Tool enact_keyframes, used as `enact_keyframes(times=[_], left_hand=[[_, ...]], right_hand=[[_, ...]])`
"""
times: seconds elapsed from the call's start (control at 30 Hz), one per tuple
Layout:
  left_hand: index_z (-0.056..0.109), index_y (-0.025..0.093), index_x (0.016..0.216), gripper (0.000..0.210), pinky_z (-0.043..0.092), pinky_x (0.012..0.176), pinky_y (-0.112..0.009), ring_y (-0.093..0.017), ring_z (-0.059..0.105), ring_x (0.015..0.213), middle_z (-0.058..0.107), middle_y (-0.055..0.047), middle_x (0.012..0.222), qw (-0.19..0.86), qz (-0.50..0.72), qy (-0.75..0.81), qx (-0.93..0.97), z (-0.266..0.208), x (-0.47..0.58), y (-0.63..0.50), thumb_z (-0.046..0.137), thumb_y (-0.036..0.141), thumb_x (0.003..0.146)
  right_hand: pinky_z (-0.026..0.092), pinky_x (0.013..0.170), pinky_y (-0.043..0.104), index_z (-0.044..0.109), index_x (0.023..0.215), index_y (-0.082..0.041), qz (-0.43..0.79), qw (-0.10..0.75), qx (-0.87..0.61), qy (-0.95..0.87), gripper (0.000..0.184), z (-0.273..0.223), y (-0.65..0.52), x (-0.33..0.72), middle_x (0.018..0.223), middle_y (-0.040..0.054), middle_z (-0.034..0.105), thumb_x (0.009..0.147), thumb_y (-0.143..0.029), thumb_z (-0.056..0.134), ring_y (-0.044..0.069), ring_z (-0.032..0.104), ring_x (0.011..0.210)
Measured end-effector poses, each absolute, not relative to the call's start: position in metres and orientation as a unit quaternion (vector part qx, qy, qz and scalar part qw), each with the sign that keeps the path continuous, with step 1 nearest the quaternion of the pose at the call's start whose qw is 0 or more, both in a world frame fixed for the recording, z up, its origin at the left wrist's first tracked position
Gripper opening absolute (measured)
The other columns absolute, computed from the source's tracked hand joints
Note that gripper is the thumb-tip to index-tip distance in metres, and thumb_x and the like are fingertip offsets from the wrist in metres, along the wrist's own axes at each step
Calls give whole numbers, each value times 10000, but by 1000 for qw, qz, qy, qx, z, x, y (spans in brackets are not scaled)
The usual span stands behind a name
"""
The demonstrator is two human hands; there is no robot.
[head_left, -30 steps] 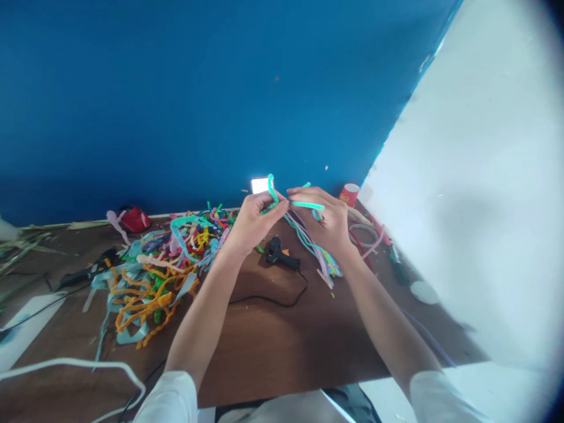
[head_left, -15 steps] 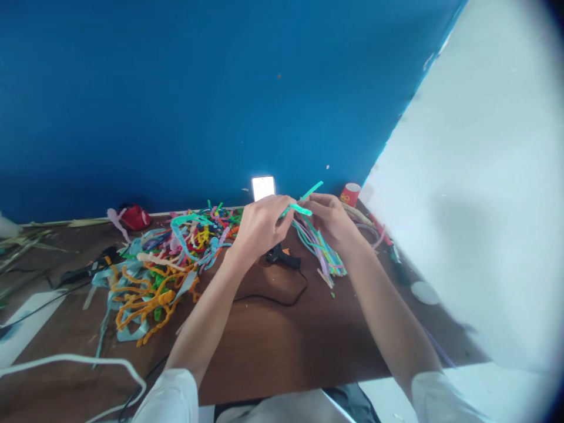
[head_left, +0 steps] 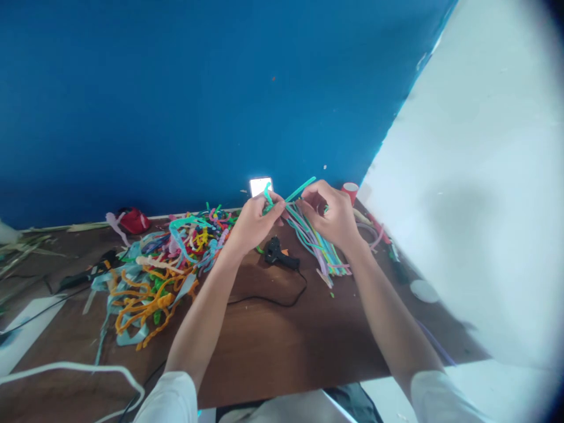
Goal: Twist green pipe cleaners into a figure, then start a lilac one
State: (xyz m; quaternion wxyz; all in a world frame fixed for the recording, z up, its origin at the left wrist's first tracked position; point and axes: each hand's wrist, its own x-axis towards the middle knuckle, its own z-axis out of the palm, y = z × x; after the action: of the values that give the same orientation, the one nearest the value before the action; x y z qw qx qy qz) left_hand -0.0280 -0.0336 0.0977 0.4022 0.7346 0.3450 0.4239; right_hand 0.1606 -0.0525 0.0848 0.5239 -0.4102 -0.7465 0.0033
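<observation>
My left hand [head_left: 257,222] is closed in a pinch on a green pipe cleaner [head_left: 267,192], whose curled end sticks up above the fingers. A straight length of green pipe cleaner [head_left: 301,188] slants up to the right between the hands. My right hand [head_left: 330,214] faces it, fingertips pinched at a thin strand that spans the small gap; a bit of green shows within its curled fingers. Beneath the hands lies a bundle of pastel pipe cleaners [head_left: 324,252] in lilac, green and yellow. A black glue gun [head_left: 278,255] rests on the table just below the left hand.
A tangled heap of coloured pipe cleaners [head_left: 176,258] covers the table's left. A lit phone [head_left: 261,186] leans near the blue wall. A red cup [head_left: 350,191] and a white disc [head_left: 424,291] are at right. Another black tool [head_left: 86,272] and a white cable [head_left: 88,367] lie left.
My hands have drawn apart a little, the left one moving left with the green pipe cleaner. Its curled end now points up, and more of the glue gun shows.
</observation>
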Motion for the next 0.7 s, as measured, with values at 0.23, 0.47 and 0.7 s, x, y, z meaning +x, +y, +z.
enact_keyframes(times=[0.23,0.47,0.7], left_hand=[[582,144,810,320,421,515,-195,-75,520,532,591,10,633,512,411,339,674,94,-31,-31,688,445,827],[581,148,796,301,445,536,-207,-86,533,548,586,11,627,501,407,344,682,96,-30,-34,687,428,820],[598,167,782,191,407,606,-244,-124,561,612,616,-3,644,275,412,365,788,109,-30,-47,548,300,909]], right_hand=[[481,748,295,630,1216,-243,-123,412,-346,-834,268,79,-50,169,1072,81,683,976,-231,511,182,643,938],[372,605,281,656,1030,-194,-189,366,-361,-837,213,80,-53,166,906,65,671,993,-246,453,170,611,809],[271,535,269,483,641,-190,100,500,-404,-759,337,81,-60,142,590,-31,425,947,-325,528,104,382,546]])
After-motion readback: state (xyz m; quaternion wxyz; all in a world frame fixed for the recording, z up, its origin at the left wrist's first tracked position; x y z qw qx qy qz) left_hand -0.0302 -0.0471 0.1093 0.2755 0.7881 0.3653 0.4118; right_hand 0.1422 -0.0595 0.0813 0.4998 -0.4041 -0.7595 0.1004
